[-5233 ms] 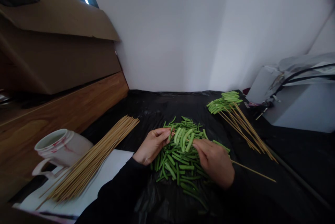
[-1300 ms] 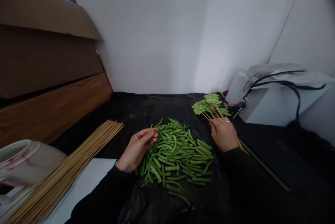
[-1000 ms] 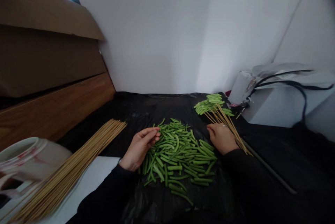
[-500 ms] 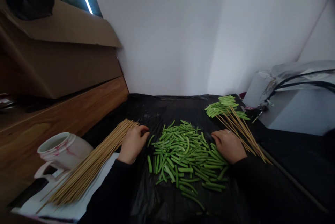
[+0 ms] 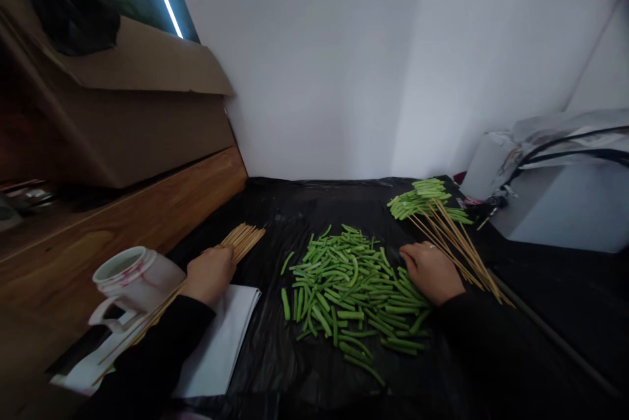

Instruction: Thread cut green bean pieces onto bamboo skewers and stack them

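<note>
"Where are the hands?"

"Lower left, the left hand covers the stick bundle; its fingertips are hidden, so I cannot tell whether its grip is closed. Lower right, the right hand curls beside the cut green pieces; its grip is hidden too."

"Why this layout?"

"Likely for reach: the pieces lie lower centre, between the hands, threaded skewers beyond, at right."

"Room to move?"

"Black plastic separates bundle and pieces; a mug hems the left, a wall the back."
</note>
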`<state>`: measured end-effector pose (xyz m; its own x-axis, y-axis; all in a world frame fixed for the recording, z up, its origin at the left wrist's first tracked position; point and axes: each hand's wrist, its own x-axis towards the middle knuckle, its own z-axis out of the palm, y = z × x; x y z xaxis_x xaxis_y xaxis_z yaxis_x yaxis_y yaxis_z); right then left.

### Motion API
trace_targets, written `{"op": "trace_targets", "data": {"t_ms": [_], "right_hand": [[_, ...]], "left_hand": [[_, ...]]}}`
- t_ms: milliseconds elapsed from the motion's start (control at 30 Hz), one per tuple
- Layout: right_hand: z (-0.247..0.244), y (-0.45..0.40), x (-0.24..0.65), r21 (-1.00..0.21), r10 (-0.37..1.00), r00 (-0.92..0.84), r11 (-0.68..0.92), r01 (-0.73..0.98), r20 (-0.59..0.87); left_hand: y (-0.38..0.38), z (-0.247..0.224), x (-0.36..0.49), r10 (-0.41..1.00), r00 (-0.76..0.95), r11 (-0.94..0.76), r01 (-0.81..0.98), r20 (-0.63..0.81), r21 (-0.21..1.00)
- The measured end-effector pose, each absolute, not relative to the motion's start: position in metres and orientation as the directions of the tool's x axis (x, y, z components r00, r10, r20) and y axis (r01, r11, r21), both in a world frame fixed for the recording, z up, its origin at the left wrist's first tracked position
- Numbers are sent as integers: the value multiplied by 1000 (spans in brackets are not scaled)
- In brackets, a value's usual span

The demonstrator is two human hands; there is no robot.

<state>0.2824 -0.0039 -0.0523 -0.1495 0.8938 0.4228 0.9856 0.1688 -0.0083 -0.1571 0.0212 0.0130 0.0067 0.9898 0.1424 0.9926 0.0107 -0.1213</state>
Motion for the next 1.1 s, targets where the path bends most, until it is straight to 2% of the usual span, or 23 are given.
{"op": "trace_targets", "data": {"t_ms": [233, 433, 633, 833, 1100], "right_hand": [[-52, -5, 283, -10, 898, -143, 162, 987, 415], [-51, -6, 282, -20, 898, -146, 170, 985, 416], [-50, -8, 281, -31, 897, -137, 165, 986, 421], [-50, -8, 280, -45, 895, -138, 173, 984, 424], [-50, -8, 283, -114, 883, -120, 191, 975, 454]], "left_hand": [[22, 4, -146, 976, 21, 24, 978, 215, -206], [27, 1, -150, 983, 56, -12, 971, 178, -241], [38, 8, -148, 989, 47, -43, 999, 143, -33], [49, 15, -161, 992, 16, -28, 995, 125, 91], [60, 60, -168, 998, -33, 45, 948, -45, 316]]}}
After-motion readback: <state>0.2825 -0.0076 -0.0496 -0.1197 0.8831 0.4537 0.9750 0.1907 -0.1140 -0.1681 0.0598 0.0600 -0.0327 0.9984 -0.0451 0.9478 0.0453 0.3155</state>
